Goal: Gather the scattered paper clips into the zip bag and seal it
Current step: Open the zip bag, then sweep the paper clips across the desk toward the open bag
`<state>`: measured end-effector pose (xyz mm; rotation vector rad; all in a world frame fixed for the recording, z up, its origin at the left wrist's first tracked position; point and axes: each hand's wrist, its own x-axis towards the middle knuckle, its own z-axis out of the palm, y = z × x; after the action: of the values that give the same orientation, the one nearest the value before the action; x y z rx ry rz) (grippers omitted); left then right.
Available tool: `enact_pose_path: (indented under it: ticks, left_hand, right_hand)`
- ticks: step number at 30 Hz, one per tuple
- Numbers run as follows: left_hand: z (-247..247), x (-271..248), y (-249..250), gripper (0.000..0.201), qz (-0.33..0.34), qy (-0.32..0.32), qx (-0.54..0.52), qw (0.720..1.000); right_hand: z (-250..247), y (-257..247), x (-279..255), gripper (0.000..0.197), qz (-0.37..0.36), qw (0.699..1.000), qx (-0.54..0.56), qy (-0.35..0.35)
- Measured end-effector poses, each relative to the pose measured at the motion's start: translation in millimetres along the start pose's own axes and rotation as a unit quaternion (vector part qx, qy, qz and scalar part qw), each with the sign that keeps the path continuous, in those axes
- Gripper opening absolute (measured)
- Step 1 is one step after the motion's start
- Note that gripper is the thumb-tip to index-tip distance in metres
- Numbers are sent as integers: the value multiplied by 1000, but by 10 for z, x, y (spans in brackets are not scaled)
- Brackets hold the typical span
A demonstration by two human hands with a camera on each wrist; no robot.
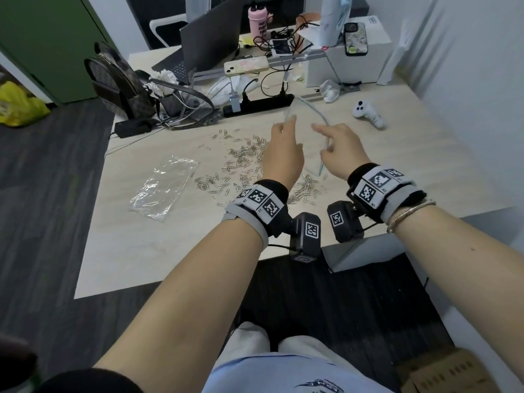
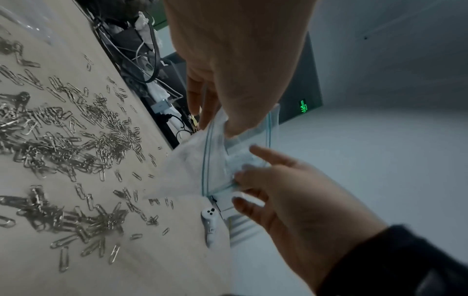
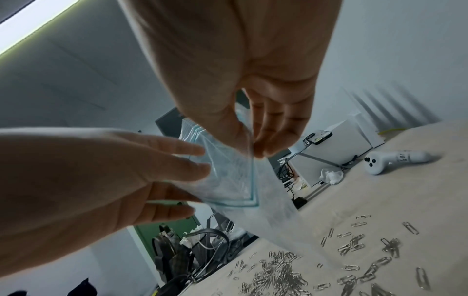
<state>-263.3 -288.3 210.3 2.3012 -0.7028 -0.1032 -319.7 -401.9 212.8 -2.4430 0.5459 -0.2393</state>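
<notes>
**Paper clips still loose; bag being opened above them**

Paper clips (image 1: 243, 163), small silver wire ones, lie scattered and heaped across the pale wood-grain tabletop (image 1: 411, 165); none appear bagged yet. At far left on the table lies a crumpled clear plastic wrapper (image 1: 163, 188), apart from the work.

Left hand (image 1: 282, 154) is raised over the heap and pinches one lip of the clear zip bag with the blue-green seal strip (image 2: 220, 160) between thumb and fingers. Right hand (image 1: 340, 150) pinches the opposite lip. The bag hangs between both hands, its lower corner close to the clips. Judgement: the two-sided hold serves to part the seal and spread the mouth before loading.

Further right a white handheld controller (image 1: 368, 113) rests on the table, well apart.
</notes>
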Motion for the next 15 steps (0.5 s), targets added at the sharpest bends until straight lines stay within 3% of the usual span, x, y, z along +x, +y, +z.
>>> enact_pose_path:
  ticks: [3, 7, 9, 12, 15]
  left_hand:
    - [101, -63, 18, 48, 17, -15, 28, 999]
    - [130, -67, 49, 43, -21, 11, 83, 996]
    - [139, -78, 151, 53, -15, 8, 76, 997]
    - [204, -148, 327, 68, 54, -50, 22, 997]
    - [302, -203, 394, 64, 97, -34, -6, 995]
  right_hand:
    - [-46, 85, -73, 39, 10, 1000, -20, 1]
    - [-255, 260, -146, 31, 79, 993, -59, 72]
    - [-295, 329, -180, 43, 78, 993, -47, 73]
    - [-297, 379, -260, 51, 65, 997, -40, 29]
    - [-386, 460, -357, 56, 71, 995, -22, 69]
